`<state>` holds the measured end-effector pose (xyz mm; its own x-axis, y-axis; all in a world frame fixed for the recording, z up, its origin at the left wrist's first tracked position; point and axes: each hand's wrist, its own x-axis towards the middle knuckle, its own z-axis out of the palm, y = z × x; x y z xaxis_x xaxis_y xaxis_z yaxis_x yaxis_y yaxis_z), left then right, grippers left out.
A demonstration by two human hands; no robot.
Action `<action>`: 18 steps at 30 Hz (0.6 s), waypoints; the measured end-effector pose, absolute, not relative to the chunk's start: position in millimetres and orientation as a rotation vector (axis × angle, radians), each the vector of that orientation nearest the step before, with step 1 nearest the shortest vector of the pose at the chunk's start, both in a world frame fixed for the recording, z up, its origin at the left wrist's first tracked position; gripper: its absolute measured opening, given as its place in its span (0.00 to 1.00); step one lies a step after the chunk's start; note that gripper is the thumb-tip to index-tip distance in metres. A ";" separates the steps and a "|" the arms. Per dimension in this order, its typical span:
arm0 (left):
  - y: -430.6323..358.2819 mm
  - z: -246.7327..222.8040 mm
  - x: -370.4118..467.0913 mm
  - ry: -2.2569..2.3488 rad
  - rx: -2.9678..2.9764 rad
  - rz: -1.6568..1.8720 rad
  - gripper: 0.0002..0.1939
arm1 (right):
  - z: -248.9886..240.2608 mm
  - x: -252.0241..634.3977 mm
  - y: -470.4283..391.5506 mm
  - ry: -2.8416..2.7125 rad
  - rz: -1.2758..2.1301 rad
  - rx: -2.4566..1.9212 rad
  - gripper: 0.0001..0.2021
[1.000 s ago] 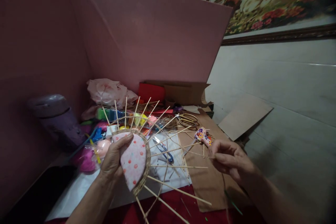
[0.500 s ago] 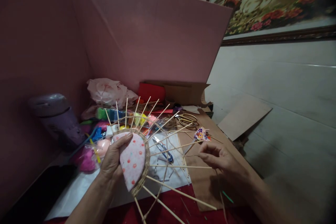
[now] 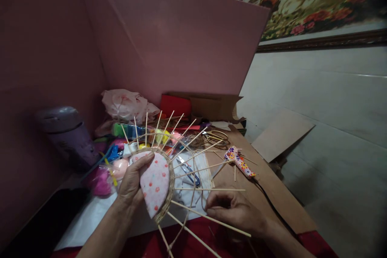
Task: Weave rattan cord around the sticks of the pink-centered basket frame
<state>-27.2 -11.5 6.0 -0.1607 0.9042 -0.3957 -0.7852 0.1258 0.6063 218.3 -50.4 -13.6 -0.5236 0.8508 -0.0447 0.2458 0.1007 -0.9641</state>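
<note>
My left hand [image 3: 132, 179] is closed around the edge of a half-round pad [image 3: 155, 181] covered in pale fabric with red prints, thumb on its face. A woven twine border [image 3: 171, 177] runs along its curved rim, and thin wooden sticks [image 3: 211, 218] fan outward from it. Loose twine [image 3: 193, 185] crosses several sticks in a wide arc. On the right, my right hand [image 3: 231, 209] is closed in a pinch on the twine's end, beside the lower sticks. Its fingertips partly hide the strand.
Blue-handled thread snips [image 3: 190, 173] lie on white paper behind the sticks. A flower-patterned glue gun [image 3: 240, 163] with a black cord rests on brown cardboard [image 3: 272, 197]. Gold-handled scissors [image 3: 219, 139], colourful clay packets [image 3: 102, 181] and a purple bottle [image 3: 68, 137] stand around.
My right hand has moved left and down, closer to the lower sticks, uncovering the glue gun. My left hand and the pad have shifted only slightly.
</note>
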 end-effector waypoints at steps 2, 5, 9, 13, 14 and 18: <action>-11.6 6.3 -27.0 0.882 0.179 1.492 0.04 | -16.2 216.2 -50.8 -1.914 1.413 -1.065 0.05; -12.2 7.5 -26.3 0.888 0.180 1.501 0.04 | -16.1 214.1 -50.8 -1.970 1.365 -1.103 0.05; -13.2 8.3 -25.2 0.895 0.176 1.506 0.04 | -12.2 213.4 -51.4 -2.013 1.233 -1.202 0.06; -14.1 7.9 -24.4 0.883 0.187 1.508 0.04 | -9.9 215.4 -52.1 -2.109 1.123 -1.236 0.06; -14.3 8.1 -24.2 0.881 0.188 1.509 0.04 | -9.6 216.0 -52.3 -2.130 1.107 -1.241 0.06; -14.6 9.7 -23.0 0.875 0.184 1.500 0.05 | -8.4 218.0 -53.1 -2.169 1.093 -1.256 0.06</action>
<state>-23.0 -14.6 9.7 -0.1614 0.9079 -0.3869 -0.7835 0.1205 0.6096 218.0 -53.1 -8.4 -0.5134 0.8573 -0.0374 0.5403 0.2890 -0.7903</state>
